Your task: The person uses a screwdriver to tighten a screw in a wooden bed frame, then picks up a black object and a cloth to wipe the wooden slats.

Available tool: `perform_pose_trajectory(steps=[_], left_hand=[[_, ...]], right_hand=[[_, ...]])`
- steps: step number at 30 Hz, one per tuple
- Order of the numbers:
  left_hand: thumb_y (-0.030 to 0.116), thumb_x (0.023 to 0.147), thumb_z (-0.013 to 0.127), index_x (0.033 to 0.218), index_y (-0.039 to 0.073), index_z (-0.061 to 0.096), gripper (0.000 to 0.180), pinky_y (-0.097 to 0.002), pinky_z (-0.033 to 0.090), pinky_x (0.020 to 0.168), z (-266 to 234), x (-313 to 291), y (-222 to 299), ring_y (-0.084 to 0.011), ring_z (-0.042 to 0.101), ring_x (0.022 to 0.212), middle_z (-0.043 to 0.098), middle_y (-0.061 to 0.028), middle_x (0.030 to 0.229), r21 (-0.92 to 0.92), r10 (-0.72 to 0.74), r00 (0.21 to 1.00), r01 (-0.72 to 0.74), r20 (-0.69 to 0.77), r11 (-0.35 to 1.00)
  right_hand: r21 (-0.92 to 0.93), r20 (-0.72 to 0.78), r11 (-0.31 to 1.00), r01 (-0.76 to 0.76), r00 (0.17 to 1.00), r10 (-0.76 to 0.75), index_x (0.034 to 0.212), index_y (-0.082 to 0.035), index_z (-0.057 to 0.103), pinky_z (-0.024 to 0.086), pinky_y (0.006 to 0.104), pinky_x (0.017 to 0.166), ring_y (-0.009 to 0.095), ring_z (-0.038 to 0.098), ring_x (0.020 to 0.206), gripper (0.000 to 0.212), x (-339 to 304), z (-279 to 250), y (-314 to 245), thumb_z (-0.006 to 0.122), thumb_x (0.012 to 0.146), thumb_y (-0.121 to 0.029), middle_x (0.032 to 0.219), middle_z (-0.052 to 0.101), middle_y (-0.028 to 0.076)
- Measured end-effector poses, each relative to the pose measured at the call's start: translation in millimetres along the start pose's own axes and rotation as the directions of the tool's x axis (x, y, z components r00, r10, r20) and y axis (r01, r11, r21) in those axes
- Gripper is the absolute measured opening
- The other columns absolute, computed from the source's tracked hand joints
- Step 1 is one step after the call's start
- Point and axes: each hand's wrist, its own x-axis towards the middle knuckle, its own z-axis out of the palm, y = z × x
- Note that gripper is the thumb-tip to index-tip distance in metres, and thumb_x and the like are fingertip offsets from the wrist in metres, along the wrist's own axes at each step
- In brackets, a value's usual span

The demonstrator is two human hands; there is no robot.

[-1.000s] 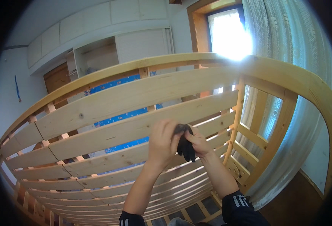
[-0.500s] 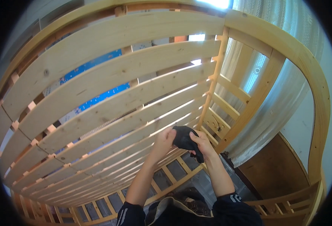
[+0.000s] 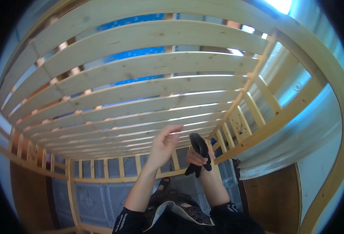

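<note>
A black glove (image 3: 199,142) hangs from my right hand (image 3: 197,157), whose fingers are wrapped around its middle. Its finger ends droop below my grip, and its upper end stands up as a rounded, folded edge. To the left of it is my left hand (image 3: 163,149), bare and holding nothing. The thumb and fingers of that hand are parted, pointing toward the glove without touching it. Both hands are over the pale wooden slats (image 3: 152,64) of a bed frame, close to its right end.
A wooden end rail (image 3: 273,126) with short bars curves along the right. Beyond it hang a pale curtain (image 3: 289,144) and a brown wooden panel (image 3: 271,195). Another barred rail (image 3: 117,179) crosses below the slats, above grey patterned flooring (image 3: 92,199). Blue material (image 3: 137,54) shows between slats.
My left hand has let go of the glove and moved a little left. My right hand now holds it alone, slightly lower. The view has turned, showing more floor and lower rail.
</note>
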Motion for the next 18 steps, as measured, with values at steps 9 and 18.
perform_pose_trajectory(steps=[9,18], left_hand=[[0.019,0.081,0.063,0.102,0.002,0.054,0.029,-0.0296,0.042,0.079,-89,-106,77,-0.0193,0.051,0.089,0.053,-0.0097,0.099,0.409,0.277,0.921,-0.149,-0.275,0.900],[0.017,0.077,0.062,0.070,0.004,0.048,0.021,-0.0343,0.037,0.053,-227,-229,124,-0.0277,0.048,0.060,0.048,-0.0104,0.065,0.815,0.397,0.842,0.083,-0.365,0.574]], right_hand=[[0.231,0.253,0.909,-0.346,0.924,0.288,0.103,0.008,0.052,0.036,0.0190,0.027,0.008,0.043,0.028,0.034,66,-5,129,0.034,0.089,-0.018,0.043,0.049,0.004],[-0.029,0.020,0.766,-0.642,0.766,0.642,0.105,0.015,0.046,0.027,0.0209,0.024,0.012,0.039,0.026,0.041,136,-19,324,0.032,0.090,-0.021,0.044,0.047,0.008]])
